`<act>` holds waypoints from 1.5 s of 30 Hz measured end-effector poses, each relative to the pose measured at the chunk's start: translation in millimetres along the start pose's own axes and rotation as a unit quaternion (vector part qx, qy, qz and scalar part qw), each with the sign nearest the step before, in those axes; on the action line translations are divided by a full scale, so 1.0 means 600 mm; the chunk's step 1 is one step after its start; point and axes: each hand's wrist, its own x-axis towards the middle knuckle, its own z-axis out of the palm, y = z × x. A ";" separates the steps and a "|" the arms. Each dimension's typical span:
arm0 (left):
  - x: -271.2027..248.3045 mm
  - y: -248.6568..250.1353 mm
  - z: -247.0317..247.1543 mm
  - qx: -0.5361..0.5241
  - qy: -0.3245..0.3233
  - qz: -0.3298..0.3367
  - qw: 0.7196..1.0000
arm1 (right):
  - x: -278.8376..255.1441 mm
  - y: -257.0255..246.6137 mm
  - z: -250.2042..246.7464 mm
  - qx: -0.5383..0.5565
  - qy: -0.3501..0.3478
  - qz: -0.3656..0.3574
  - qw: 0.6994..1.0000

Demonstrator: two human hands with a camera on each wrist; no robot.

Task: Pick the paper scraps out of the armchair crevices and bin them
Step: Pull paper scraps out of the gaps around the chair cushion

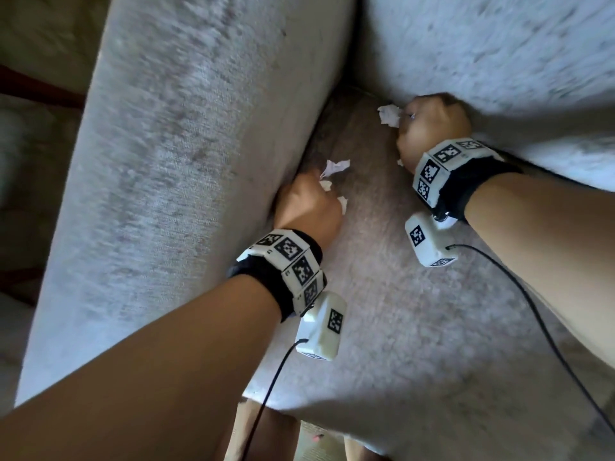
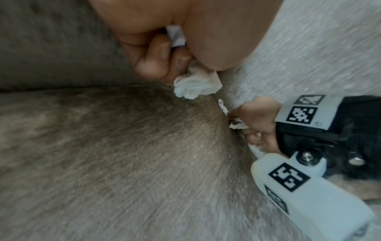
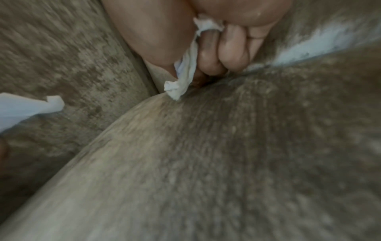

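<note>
My left hand [image 1: 309, 207] is a fist at the crevice between the grey armrest [image 1: 159, 168] and the seat cushion [image 1: 416, 327], with white paper scraps [image 1: 335, 168] poking out of it. In the left wrist view its curled fingers [image 2: 150, 62] grip a crumpled white scrap [image 2: 195, 84]. My right hand [image 1: 432, 128] is fisted where the backrest [image 1: 499, 44] meets the seat, holding another scrap [image 1: 389, 115]. The right wrist view shows its fingers [image 3: 230, 53] curled round a strip of white paper [image 3: 185, 71] that touches the cushion.
The armchair is covered in grey plush fabric. Black cables [image 1: 532, 311] trail from both wrist cameras across the seat. The cushion's front edge [image 1: 299, 410] is near the bottom, with my legs below it. No bin is in view.
</note>
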 end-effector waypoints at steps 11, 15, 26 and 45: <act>-0.049 0.029 0.020 0.110 0.041 0.013 0.993 | -0.150 0.022 -0.047 0.048 -0.014 -0.013 0.999; -0.093 0.044 0.024 0.122 0.043 0.033 0.991 | -0.212 0.048 -0.074 0.082 -0.006 -0.018 0.996; -0.214 0.072 -0.070 0.122 0.130 0.078 0.981 | -0.333 -0.041 -0.185 0.196 0.047 -0.145 0.969; -0.292 -0.272 -0.538 -0.017 0.291 0.069 0.954 | -0.542 -0.554 0.033 0.181 0.030 -0.357 0.916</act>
